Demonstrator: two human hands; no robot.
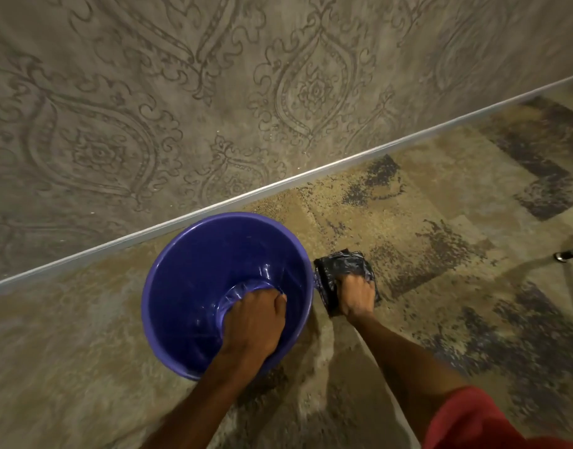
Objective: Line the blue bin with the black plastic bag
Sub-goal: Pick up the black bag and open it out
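Blue bin [187, 270]: upright on patterned carpet [440, 241], mouth toward the camera, far rim close to a pale baseboard strip [278, 184] under damask-patterned wall [149, 108]. Inside bare and glossy, no liner in it. Left hand [256, 322] reaching over near rim and down inside, fingers curled, knuckles up, near the bin's floor; whether gripping anything, cannot tell. Black plastic bag [338, 267]: still folded into a crumpled wad, lying on carpet just beside bin's right side, outside it. Right hand [356, 294] on top of wad, fingers closed around its near part, grasping bag. Both forearms bare, reaching in from lower edge; red sleeve [479, 419] at lower right corner. Metal leg or pole tip [567, 254] at right edge, well apart from bag. Slight motion blur on carpet at lower right.
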